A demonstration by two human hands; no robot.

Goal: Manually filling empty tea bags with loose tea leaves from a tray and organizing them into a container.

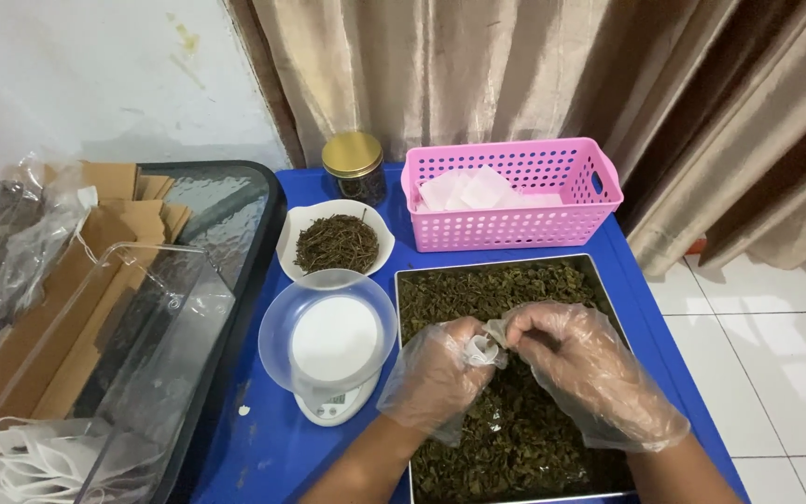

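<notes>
Clear plastic gloves are worn on both hands, which are held together over a metal tray (403, 308) filled with dried green leaves (515, 439). A small white filter bag (483, 347) is pinched between them: the left hand (436, 373) is curled around its lower part, while the fingers of the right hand (576, 359) are pressed together at its open top edge. Left of the tray a small white scale (333, 401) carries a clear bowl (326, 327), and behind it a white dish (288, 245) holds dark twiggy herbs. A gold-lidded glass jar (354, 166) stands beside a pink perforated basket (515, 224) of white bags at the rear of the blue table (263, 448). Brown paper pouches (114, 224) and a clear box (132, 355) lie to the left.
</notes>
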